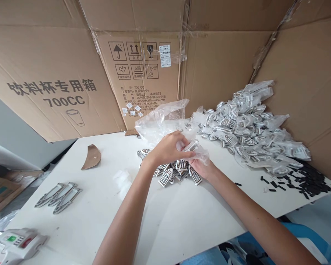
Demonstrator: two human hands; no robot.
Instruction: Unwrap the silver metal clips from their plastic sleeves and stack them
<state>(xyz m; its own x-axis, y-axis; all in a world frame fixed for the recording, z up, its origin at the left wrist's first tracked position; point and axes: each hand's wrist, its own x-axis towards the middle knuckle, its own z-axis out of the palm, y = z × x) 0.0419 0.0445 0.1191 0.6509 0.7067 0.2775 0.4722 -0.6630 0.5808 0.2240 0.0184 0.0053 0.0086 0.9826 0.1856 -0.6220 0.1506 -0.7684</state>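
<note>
Your left hand (pixel 169 147) grasped small clear bag (pixel 202 152), thumb and fingers pinched; silver piece (pixel 191 146) showed at bag, depth inside unclear. Your right hand (pixel 202 169) was at bag's lower side, fingers partly hidden; could not tell whether closed. Bag was above loose metal fittings (pixel 167 177) heaped on white table (pixel 187 221). Larger plastic bag (pixel 160 121) stood just behind your left hand. Bagged fittings (pixel 237 129) lay piled at right, black strips (pixel 314 182) beside. Three metal frames (pixel 67 198) and cardboard scrap (pixel 92 156) lay left.
</note>
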